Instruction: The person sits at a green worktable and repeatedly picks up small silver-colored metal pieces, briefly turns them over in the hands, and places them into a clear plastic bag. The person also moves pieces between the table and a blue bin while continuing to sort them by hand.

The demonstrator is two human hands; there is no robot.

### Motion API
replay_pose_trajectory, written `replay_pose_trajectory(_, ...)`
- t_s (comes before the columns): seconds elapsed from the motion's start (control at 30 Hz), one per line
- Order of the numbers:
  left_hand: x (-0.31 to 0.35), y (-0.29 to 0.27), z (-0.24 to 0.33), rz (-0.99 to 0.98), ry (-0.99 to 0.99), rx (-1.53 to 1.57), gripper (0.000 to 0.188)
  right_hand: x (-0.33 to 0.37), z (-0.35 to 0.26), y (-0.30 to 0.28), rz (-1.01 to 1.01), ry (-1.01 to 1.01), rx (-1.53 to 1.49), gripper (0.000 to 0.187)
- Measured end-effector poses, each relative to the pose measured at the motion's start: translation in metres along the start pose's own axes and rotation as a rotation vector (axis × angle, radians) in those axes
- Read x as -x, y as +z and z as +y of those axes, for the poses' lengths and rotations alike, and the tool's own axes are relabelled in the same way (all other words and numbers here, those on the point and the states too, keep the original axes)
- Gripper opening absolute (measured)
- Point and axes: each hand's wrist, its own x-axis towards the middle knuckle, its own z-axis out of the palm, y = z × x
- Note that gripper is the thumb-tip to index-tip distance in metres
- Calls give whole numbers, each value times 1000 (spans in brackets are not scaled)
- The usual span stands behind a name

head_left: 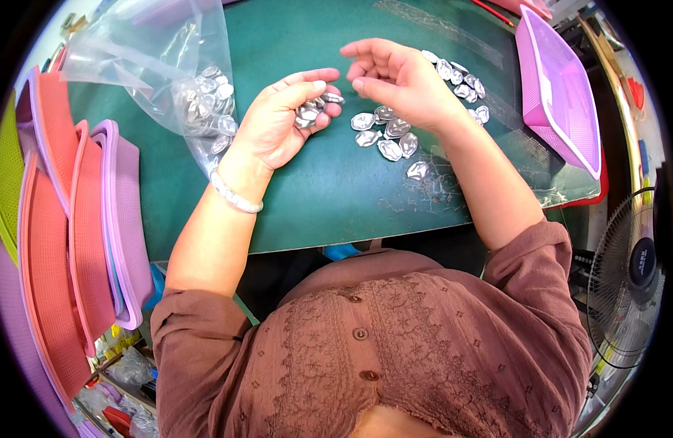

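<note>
Several small silver, wavy-edged oval metal pieces (307,115) lie cupped in my left hand (284,117), with the fingers curled around them and the thumb above. Just to its right, my right hand (402,80) hovers over the table, fingers bent and thumb apart; nothing shows between them. Below and beside this hand, loose silver pieces (390,150) of the same kind are scattered on the green tabletop (314,208). More of them (453,73) lie beyond the right wrist, partly hidden by it. A clear plastic bag (158,51) left of my left hand contains further silver pieces (209,98).
Pink, purple and green plastic baskets (88,226) stand stacked along the left side. A purple basket (563,95) rests at the table's right edge. Near it on the lower right is a fan (628,277). A red pencil-like stick (492,12) lies at the far edge.
</note>
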Motion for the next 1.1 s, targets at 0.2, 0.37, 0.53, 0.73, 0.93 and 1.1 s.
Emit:
replay_pose_trajectory(0.2,8,-1,5,24,-1,-91,23,8,-15,-9,-231,-265,744,42)
replay_pose_trajectory(0.37,34,40,43,35,65,-215,18,10,-23,-6,-251,-212,738,34)
replay_pose_trajectory(0.53,77,88,123,30,442,-663,17,9,-13,-3,-235,-200,647,30)
replay_pose_trajectory(0.73,67,65,229,761,511,-1846,18,9,-18,-5,-204,-193,635,29)
replay_pose_trajectory(0.93,84,54,249,606,-181,-2148,19,6,-9,-5,-189,-285,627,29)
replay_pose_trajectory(1.1,80,63,239,357,-259,-2250,31,8,-7,-5,-170,-328,655,29)
